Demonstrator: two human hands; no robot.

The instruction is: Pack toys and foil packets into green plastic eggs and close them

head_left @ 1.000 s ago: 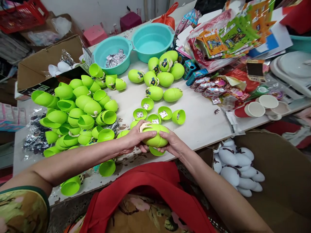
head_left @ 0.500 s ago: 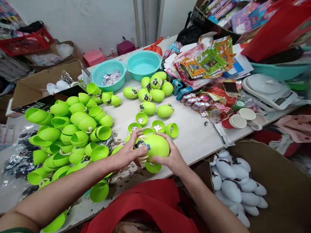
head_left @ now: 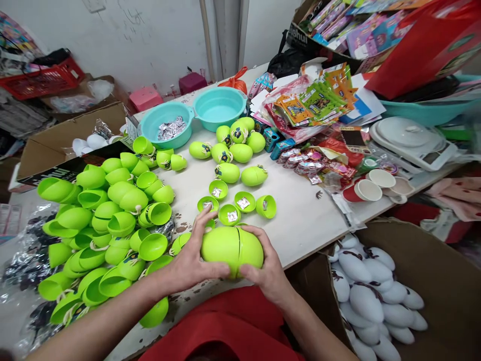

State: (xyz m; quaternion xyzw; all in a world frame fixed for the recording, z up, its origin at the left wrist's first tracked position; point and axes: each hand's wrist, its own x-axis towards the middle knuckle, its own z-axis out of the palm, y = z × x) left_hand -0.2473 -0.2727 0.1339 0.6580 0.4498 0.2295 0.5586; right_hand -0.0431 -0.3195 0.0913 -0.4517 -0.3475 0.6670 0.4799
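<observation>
Both my hands grip one lime-green plastic egg (head_left: 232, 249) at the near table edge, its two halves joined along a dark seam. My left hand (head_left: 190, 261) wraps the left half, thumb under it. My right hand (head_left: 265, 265) wraps the right half. Just beyond the egg stand several open green halves (head_left: 230, 214) with small foil packets inside. A big heap of empty green halves (head_left: 108, 220) lies to the left. Several closed green eggs (head_left: 240, 153) lie further back in the middle.
Two teal basins (head_left: 220, 108) stand at the back, one (head_left: 167, 118) holding foil packets. Printed packets and cards (head_left: 315, 100) pile up at the right, with cups (head_left: 370, 189) and a white scale (head_left: 409, 138). A cardboard box (head_left: 432, 281) of white egg shapes sits at the lower right.
The egg has been turned in my hands, so its plain side with the seam faces up, and it sits lower and closer to me. The camera view tilted upward.
</observation>
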